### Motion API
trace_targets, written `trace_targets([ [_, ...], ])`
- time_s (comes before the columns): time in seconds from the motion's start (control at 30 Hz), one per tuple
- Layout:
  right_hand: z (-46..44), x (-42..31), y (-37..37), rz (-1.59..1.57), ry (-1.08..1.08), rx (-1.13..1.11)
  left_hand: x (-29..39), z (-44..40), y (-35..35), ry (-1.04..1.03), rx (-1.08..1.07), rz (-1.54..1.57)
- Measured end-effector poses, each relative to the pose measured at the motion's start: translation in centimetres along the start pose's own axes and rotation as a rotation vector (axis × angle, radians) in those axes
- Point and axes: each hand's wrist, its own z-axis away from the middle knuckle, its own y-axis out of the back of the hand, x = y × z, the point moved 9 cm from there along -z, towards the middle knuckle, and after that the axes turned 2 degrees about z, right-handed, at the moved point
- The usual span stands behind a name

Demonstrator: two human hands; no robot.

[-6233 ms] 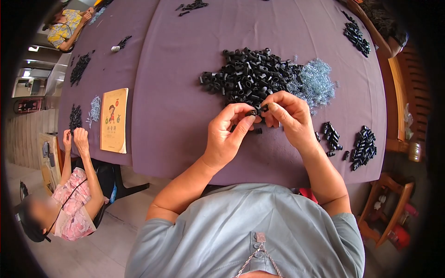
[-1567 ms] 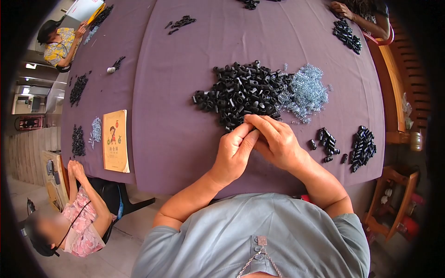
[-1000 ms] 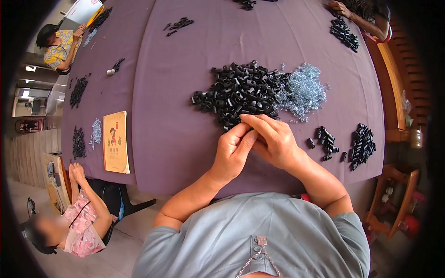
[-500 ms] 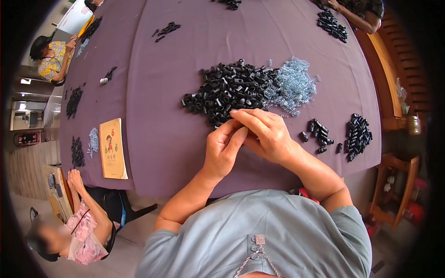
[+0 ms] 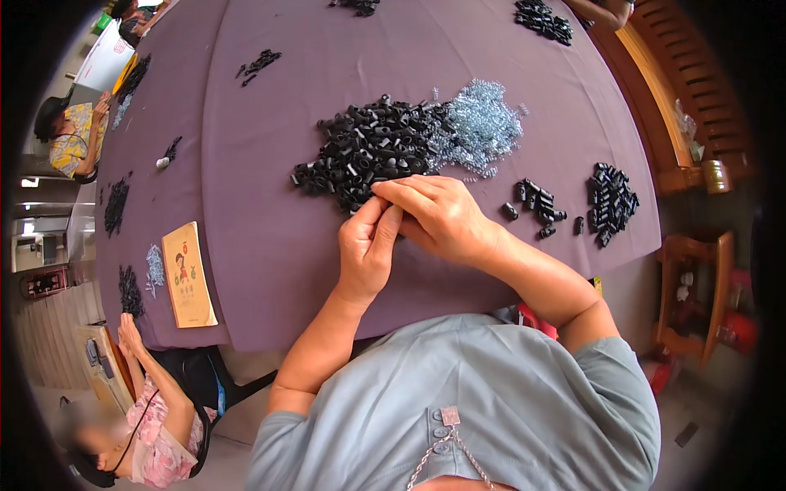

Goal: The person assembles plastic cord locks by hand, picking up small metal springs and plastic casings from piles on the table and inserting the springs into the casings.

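My left hand (image 5: 366,250) and my right hand (image 5: 440,214) meet at the near edge of a heap of short black plastic tubes (image 5: 368,147). The fingers of both are pinched together, thumb and fingertips touching. Whatever sits between them is hidden by the fingers. Small coiled metal springs (image 5: 483,127) lie in a silvery-blue pile against the right side of the tubes. To the right of my right hand are a few loose black cylinders (image 5: 536,204) and a denser stack of similar black cylinders (image 5: 612,203).
A purple cloth (image 5: 270,270) covers the table. An orange-yellow booklet (image 5: 190,278) lies at left. Further black piles (image 5: 115,204) and springs (image 5: 154,268) line the left side, where a person in pink (image 5: 155,417) sits. A wooden chair (image 5: 696,286) stands at right.
The whole scene has shifted left and slightly turned as my head moved. My hands stay pinched together in front of the black tubes.
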Motion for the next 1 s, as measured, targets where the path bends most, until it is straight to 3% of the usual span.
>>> trace_targets([
  [0.13,1.7,-0.6,1.2,0.069,-0.028,-0.003,0.6,0.5,-1.4,-0.055,-0.111,-0.152],
  [0.23,4.1,-0.6,2.5,0.139,-0.135,-0.069,1.9,0.6,-1.9,-0.226,-0.216,-0.287],
  [0.3,6.1,0.0,3.3,0.237,-0.226,-0.145,1.0,0.5,-0.5,-0.073,-0.086,-0.098],
  [0.4,8.2,0.7,4.2,0.354,-0.293,-0.191,2.3,-0.3,1.8,-0.074,0.118,-0.096],
  [0.73,9.9,2.2,6.2,0.484,-0.358,-0.125,3.1,2.7,7.8,-0.082,0.244,-0.238],
  [0.87,10.3,2.8,6.6,0.526,-0.382,-0.111,2.0,4.3,10.1,-0.052,0.212,-0.528],
  [1.0,9.6,2.8,7.2,0.56,-0.391,-0.085,2.8,4.9,8.0,-0.061,0.11,-0.846],
])
